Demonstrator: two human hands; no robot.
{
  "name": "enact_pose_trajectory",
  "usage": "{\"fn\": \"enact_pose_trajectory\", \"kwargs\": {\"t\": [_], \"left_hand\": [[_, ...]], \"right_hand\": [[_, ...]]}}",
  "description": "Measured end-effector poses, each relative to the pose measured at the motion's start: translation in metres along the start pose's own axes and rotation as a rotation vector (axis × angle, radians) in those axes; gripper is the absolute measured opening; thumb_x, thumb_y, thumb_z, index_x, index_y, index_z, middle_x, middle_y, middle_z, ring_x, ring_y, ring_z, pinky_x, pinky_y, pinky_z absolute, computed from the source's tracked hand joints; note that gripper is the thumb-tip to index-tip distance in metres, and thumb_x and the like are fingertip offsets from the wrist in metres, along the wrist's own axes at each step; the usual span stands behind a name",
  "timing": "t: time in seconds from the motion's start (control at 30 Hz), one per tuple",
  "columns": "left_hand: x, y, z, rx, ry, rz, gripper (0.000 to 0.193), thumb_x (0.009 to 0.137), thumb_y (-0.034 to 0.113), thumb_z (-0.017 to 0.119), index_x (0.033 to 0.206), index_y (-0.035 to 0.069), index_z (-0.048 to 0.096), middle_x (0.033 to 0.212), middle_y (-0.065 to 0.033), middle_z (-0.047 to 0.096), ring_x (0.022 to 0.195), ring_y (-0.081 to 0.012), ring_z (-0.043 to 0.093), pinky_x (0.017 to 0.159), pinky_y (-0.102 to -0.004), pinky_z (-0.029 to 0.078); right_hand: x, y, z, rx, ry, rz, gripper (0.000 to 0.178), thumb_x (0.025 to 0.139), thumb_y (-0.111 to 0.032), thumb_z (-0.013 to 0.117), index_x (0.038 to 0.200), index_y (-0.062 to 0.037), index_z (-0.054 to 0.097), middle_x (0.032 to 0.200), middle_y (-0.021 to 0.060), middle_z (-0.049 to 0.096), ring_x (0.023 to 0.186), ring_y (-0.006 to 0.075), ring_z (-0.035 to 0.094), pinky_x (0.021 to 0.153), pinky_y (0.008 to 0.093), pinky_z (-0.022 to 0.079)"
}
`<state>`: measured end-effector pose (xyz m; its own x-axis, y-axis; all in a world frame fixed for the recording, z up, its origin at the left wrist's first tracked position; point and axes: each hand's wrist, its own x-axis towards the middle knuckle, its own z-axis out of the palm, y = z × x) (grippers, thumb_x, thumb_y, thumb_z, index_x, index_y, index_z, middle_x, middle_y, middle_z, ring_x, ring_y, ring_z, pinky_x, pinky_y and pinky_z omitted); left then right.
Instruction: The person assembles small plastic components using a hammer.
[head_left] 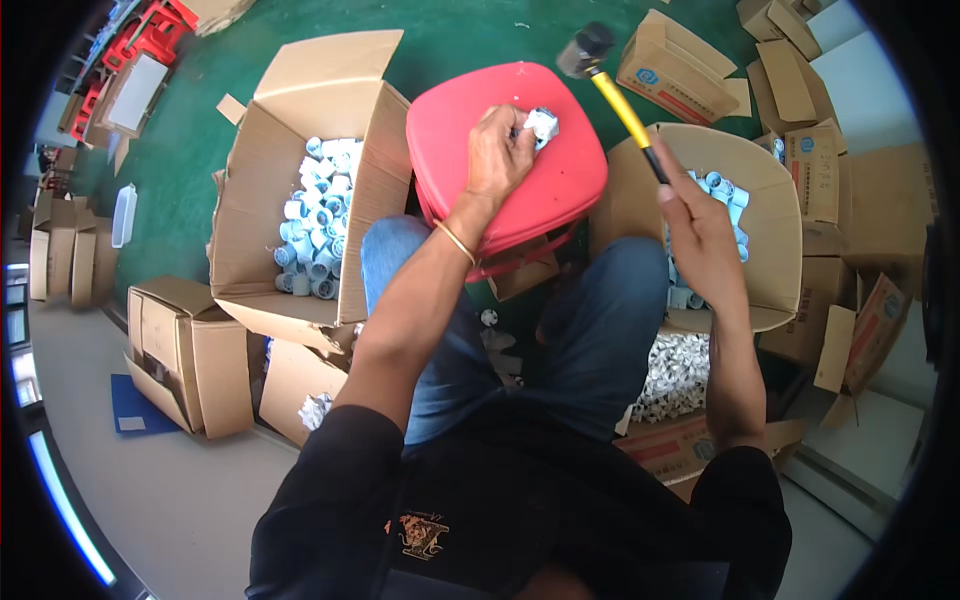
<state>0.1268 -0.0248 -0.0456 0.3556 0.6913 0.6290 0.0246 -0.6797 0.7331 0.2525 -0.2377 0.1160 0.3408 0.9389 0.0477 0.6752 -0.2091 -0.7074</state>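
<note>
On top of the red stool, my left hand pinches a small white and pale blue fitting. Part of that piece is hidden by my fingers. My right hand grips the black end of a mallet with a yellow handle. Its dark head is raised beyond the stool's far right edge, apart from the fitting. Pale blue pipe fittings fill much of a tall open carton on my left. More blue fittings lie in the carton under my right hand.
The left carton and right carton flank my knees. Below the right one is a heap of small white pieces. Another carton lies on the green floor. Further boxes stand at the left, several more at the right.
</note>
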Motion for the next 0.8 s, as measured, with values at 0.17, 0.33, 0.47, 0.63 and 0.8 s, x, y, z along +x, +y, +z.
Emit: {"fn": "enact_pose_trajectory", "kwargs": {"t": [0.17,0.33,0.47,0.63,0.8], "left_hand": [[0.017,-0.014,-0.013,-0.068,0.083,-0.116,0.005,0.079,-0.001,0.062,0.083,0.002,0.061,0.075,-0.0076,0.061,0.061,-0.0197,0.055,0.056,-0.0296,0.046],[0.046,-0.018,-0.079,-0.76,0.447,-0.564,0.016,0.09,0.001,0.057,0.106,0.0,0.059,0.093,-0.0099,0.066,0.08,-0.0197,0.065,0.073,-0.0309,0.054],[0.045,-0.011,-0.137,-1.142,0.655,-0.759,0.023,0.093,0.0,0.053,0.116,-0.002,0.055,0.103,-0.0118,0.067,0.092,-0.0222,0.067,0.083,-0.0358,0.057],[0.02,0.003,-0.212,-1.339,0.863,-0.792,0.028,0.093,-0.003,0.049,0.121,-0.002,0.052,0.112,-0.013,0.066,0.102,-0.0247,0.067,0.091,-0.0415,0.056],[0.005,0.009,-0.25,-1.317,0.956,-0.77,0.029,0.093,-0.002,0.05,0.122,-0.003,0.05,0.112,-0.0148,0.066,0.103,-0.0257,0.067,0.091,-0.0429,0.056]], "right_hand": [[-0.01,0.017,0.017,0.226,0.114,0.076,0.051,0.096,-0.004,0.047,0.146,-0.0006,0.039,0.126,0.0138,0.059,0.103,0.0204,0.057,0.089,0.0283,0.042],[-0.003,0.07,0.068,0.272,0.119,-0.021,0.051,0.096,-0.004,0.046,0.146,-0.0014,0.039,0.13,0.0157,0.059,0.117,0.0207,0.057,0.099,0.0256,0.04],[0.03,0.114,0.096,0.152,0.086,-0.34,0.05,0.098,-0.008,0.046,0.147,-0.0059,0.039,0.095,0.0073,0.066,0.074,0.0108,0.061,0.067,0.0187,0.047],[0.049,0.079,0.083,0.364,-0.252,0.302,0.05,0.098,-0.015,0.049,0.148,-0.012,0.041,0.073,0.002,0.057,0.047,0.0089,0.044,0.044,0.0219,0.038],[0.042,0.111,0.078,-0.096,-0.22,-0.066,0.054,0.095,-0.01,0.052,0.148,-0.0102,0.04,0.086,0.0079,0.061,0.065,0.0161,0.054,0.062,0.0263,0.045]]}}
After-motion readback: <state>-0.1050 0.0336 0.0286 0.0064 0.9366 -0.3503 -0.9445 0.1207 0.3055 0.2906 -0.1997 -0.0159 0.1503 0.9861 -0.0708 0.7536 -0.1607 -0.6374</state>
